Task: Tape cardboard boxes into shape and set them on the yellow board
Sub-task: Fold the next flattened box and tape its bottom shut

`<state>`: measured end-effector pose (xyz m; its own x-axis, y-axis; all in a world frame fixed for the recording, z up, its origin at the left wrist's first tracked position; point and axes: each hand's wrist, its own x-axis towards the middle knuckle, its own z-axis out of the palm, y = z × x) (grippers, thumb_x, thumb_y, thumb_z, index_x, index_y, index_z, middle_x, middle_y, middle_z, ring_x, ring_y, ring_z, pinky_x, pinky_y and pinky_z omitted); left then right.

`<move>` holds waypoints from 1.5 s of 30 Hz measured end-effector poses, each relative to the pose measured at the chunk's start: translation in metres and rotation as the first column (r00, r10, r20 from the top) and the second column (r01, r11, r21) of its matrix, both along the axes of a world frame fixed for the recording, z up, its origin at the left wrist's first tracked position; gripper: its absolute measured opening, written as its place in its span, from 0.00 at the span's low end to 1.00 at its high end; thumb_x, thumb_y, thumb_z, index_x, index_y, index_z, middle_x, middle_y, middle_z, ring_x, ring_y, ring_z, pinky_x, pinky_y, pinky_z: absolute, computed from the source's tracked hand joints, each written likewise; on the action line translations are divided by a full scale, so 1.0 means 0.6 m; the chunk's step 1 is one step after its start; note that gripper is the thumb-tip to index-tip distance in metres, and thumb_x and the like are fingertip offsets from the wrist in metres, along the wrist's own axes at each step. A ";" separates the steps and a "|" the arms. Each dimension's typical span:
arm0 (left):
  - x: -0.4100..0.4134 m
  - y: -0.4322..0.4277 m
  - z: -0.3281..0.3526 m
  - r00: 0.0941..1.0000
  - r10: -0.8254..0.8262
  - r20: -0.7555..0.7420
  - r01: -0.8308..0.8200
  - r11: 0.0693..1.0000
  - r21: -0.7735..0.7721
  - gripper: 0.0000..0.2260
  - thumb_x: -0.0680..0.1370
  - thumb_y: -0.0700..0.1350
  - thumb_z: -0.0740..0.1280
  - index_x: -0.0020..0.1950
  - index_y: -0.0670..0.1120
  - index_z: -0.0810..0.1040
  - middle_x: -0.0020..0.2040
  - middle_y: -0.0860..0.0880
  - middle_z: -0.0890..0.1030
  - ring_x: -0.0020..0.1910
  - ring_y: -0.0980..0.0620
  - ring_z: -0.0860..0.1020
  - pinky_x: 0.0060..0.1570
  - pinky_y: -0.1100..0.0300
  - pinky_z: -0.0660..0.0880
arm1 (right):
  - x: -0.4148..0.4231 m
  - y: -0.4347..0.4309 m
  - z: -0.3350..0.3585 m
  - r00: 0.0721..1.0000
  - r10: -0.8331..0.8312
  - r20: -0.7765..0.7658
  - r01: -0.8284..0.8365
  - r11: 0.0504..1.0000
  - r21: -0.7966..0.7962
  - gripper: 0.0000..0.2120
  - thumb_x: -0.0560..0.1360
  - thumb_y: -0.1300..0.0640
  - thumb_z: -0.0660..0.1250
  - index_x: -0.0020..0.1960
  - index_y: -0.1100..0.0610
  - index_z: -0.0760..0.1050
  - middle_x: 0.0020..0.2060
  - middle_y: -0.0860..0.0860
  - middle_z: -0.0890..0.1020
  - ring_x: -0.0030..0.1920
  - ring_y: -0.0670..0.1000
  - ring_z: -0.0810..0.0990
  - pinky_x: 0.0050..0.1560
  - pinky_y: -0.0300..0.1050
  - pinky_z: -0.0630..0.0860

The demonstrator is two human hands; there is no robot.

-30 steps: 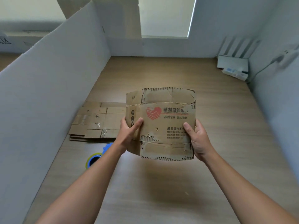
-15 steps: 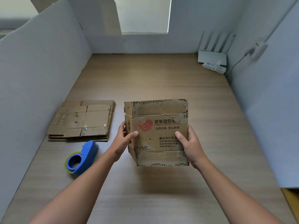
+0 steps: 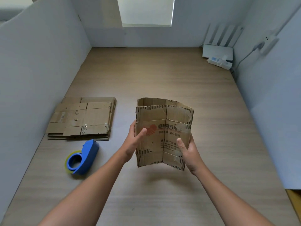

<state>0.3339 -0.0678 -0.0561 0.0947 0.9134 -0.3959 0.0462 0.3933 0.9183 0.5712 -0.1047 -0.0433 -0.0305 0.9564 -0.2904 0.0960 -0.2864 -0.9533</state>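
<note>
I hold a worn brown cardboard box (image 3: pixel 162 132) with a red heart logo and printed text above the table, half opened into a tube with its top flaps standing up. My left hand (image 3: pixel 132 141) grips its left edge, thumb on the printed face. My right hand (image 3: pixel 187 149) grips the right edge, thumb on the front. A stack of flattened cardboard boxes (image 3: pixel 84 118) lies at the left. A blue tape dispenser (image 3: pixel 83 158) with a roll of clear tape sits just in front of that stack. A sliver of the yellow board (image 3: pixel 295 204) shows at the lower right edge.
White partition walls (image 3: pixel 37 66) enclose the wooden table (image 3: pixel 162 193) on the left, back and right. A white router (image 3: pixel 218 51) and a power strip (image 3: pixel 219 61) sit in the far right corner, with a cable running up the right wall.
The flat box has been pushed open into a tube, its front face now creased down the middle. The view has shifted right, bringing the tape dispenser fully into sight.
</note>
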 end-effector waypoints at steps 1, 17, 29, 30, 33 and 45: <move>0.002 -0.001 0.006 0.999 -0.025 0.039 0.024 0.999 0.021 0.47 0.65 0.78 0.68 0.78 0.59 0.61 0.73 0.50 0.74 0.71 0.48 0.74 0.69 0.41 0.71 | 0.001 0.002 -0.002 0.999 0.005 -0.040 -0.006 1.000 -0.026 0.30 0.76 0.30 0.61 0.72 0.44 0.67 0.66 0.44 0.78 0.65 0.40 0.77 0.68 0.46 0.72; -0.045 -0.017 0.031 0.961 0.140 0.238 -0.107 0.983 -0.147 0.32 0.82 0.69 0.45 0.66 0.50 0.79 0.59 0.46 0.85 0.58 0.48 0.83 0.58 0.45 0.77 | -0.012 0.041 -0.001 0.971 -0.131 -0.200 0.113 0.989 -0.096 0.22 0.78 0.34 0.52 0.68 0.36 0.72 0.69 0.46 0.76 0.71 0.53 0.71 0.67 0.61 0.69; -0.061 -0.049 0.031 0.981 0.046 0.190 -0.038 0.998 -0.047 0.31 0.70 0.43 0.74 0.70 0.57 0.67 0.67 0.47 0.77 0.62 0.45 0.78 0.45 0.56 0.79 | 0.001 -0.004 0.005 0.980 -0.014 -0.199 0.017 1.000 0.010 0.27 0.72 0.29 0.59 0.60 0.46 0.79 0.74 0.43 0.70 0.74 0.46 0.66 0.63 0.48 0.67; -0.061 -0.055 0.029 0.979 0.058 0.197 -0.050 0.998 -0.043 0.27 0.71 0.41 0.71 0.68 0.55 0.69 0.66 0.47 0.77 0.58 0.46 0.79 0.43 0.57 0.79 | 0.003 -0.012 0.002 0.979 0.002 -0.204 0.002 1.000 0.021 0.34 0.70 0.24 0.60 0.63 0.47 0.78 0.75 0.43 0.69 0.75 0.44 0.66 0.65 0.47 0.67; -0.065 -0.070 0.027 0.982 0.091 0.168 -0.088 0.996 -0.025 0.12 0.75 0.49 0.66 0.58 0.54 0.77 0.64 0.49 0.76 0.56 0.46 0.78 0.45 0.54 0.75 | 0.013 -0.034 -0.009 0.985 0.100 -0.137 -0.089 0.992 0.085 0.47 0.65 0.18 0.60 0.71 0.49 0.72 0.79 0.44 0.62 0.77 0.46 0.62 0.72 0.49 0.66; -0.082 -0.132 0.023 0.985 -0.126 -0.117 0.140 0.983 0.122 0.29 0.69 0.61 0.75 0.66 0.56 0.70 0.71 0.56 0.71 0.65 0.57 0.77 0.57 0.55 0.80 | 0.019 -0.070 -0.031 0.982 0.145 0.116 -0.166 0.968 0.188 0.22 0.71 0.40 0.68 0.62 0.36 0.68 0.70 0.30 0.64 0.72 0.38 0.65 0.72 0.46 0.67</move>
<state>0.2845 -0.1468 -0.0426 0.1821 0.9396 -0.2899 0.1918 0.2553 0.9477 0.5823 -0.1465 -0.0616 -0.1635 0.9807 -0.1069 0.2231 -0.0687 -0.9724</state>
